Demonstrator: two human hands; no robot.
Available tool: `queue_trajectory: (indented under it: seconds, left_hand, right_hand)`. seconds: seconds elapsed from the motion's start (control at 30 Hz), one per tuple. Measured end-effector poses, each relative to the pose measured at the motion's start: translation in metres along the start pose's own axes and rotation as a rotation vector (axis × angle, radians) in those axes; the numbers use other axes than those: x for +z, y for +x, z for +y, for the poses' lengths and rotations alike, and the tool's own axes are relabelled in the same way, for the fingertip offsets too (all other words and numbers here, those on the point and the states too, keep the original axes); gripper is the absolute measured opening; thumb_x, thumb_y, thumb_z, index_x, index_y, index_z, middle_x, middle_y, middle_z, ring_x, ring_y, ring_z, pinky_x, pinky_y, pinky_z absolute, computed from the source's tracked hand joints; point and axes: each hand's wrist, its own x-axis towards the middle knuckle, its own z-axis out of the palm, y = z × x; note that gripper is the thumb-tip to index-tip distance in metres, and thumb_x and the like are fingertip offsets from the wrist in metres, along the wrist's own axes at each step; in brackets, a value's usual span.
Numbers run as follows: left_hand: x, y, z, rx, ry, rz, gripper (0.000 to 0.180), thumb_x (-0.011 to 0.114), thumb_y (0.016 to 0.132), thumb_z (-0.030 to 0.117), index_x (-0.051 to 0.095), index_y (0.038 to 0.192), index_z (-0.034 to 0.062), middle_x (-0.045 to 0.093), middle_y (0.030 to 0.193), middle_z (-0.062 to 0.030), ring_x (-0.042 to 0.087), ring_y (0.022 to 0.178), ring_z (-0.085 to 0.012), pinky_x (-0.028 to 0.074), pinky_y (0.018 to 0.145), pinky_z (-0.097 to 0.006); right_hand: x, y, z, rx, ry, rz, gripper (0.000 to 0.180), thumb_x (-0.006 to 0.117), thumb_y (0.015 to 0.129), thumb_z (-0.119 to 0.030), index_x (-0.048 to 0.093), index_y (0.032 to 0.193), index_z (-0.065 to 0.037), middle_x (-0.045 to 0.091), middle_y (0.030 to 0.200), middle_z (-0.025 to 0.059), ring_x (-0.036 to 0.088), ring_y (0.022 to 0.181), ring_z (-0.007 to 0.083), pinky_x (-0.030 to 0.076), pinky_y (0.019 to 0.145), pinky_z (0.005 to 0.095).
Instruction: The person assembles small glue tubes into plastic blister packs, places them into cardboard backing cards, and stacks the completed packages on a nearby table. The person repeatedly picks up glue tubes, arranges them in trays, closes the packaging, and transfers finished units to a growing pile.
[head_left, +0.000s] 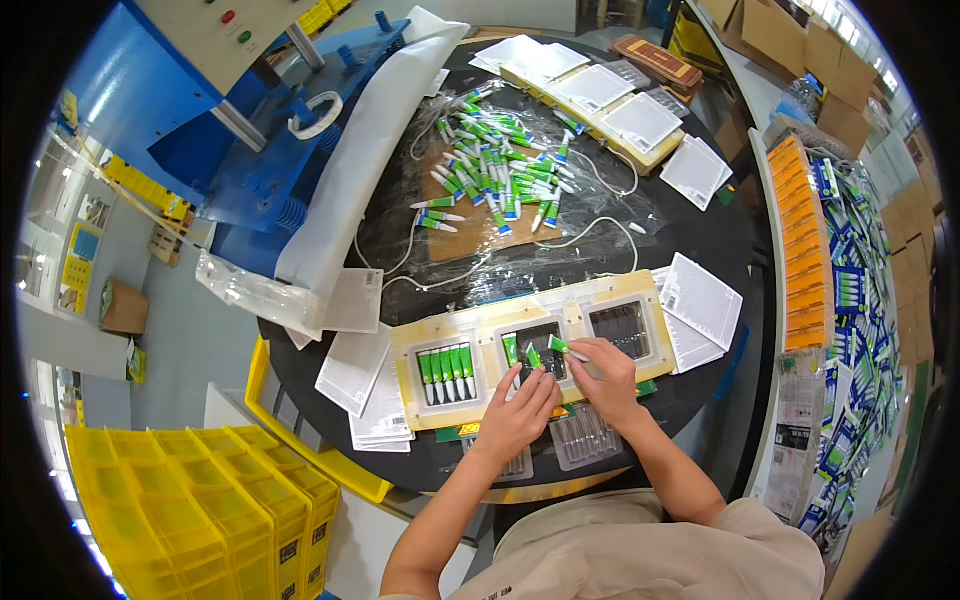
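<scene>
In front of me lies a pale yellow fixture (478, 327) with three windows, each lined with a clear blister tray. Several small green tubes with white caps (447, 372) stand side by side in the left window. One green tube (511, 349) rests at the left of the middle window. My left hand (520, 408) is over that window's lower edge, fingers closed on another green tube (534, 357). Just right of it, my right hand (606, 378) pinches a tilted green tube (560, 346) by its white end. The right blister tray (620, 328) shows no tubes.
A heap of loose tubes (500, 165) covers cardboard and plastic film on the round black table. White printed cards (355, 370) lie on both sides. A second fixture (640, 150) sits at the back right. A blue machine (270, 170) stands left, yellow crates (190, 500) lower left.
</scene>
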Motion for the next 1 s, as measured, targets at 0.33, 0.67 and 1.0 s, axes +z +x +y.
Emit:
queue_trajectory:
  seconds: [0.33, 0.67, 1.0]
  left_hand:
    - [0.01, 0.0, -0.014, -0.009, 0.023, -0.117, 0.024, 0.063, 0.087, 0.013, 0.073, 0.108, 0.0082, 0.065, 0.123, -0.0027, 0.056, 0.127, -0.0204, 0.031, 0.119, -0.053]
    - [0.014, -0.016, -0.016, -0.233, -0.143, -0.145, 0.04, 0.061, 0.096, 0.017, 0.061, 0.133, 0.0031, 0.058, 0.144, -0.0073, 0.05, 0.138, -0.0237, 0.027, 0.12, -0.056]
    - [-0.001, -0.007, -0.037, -0.175, -0.315, -0.272, 0.056, 0.057, 0.1, 0.036, 0.048, 0.146, 0.0059, 0.051, 0.151, -0.0081, 0.044, 0.142, -0.0226, 0.022, 0.121, -0.059]
  right_hand:
    - [0.022, 0.006, 0.002, -0.182, -0.141, 0.031, 0.019, 0.075, 0.082, -0.004, 0.07, 0.101, -0.001, 0.071, 0.095, 0.013, 0.07, 0.083, 0.0298, 0.058, 0.071, 0.0374]
    - [0.046, -0.008, -0.008, -0.19, -0.39, -0.06, 0.024, 0.074, 0.082, -0.011, 0.071, 0.103, -0.003, 0.067, 0.093, 0.007, 0.063, 0.082, 0.0244, 0.048, 0.071, 0.0364]
    - [0.05, 0.102, 0.018, -0.012, -0.149, -0.066, 0.016, 0.071, 0.089, -0.017, 0.073, 0.092, -0.002, 0.069, 0.087, 0.013, 0.065, 0.08, 0.0336, 0.052, 0.07, 0.0441]
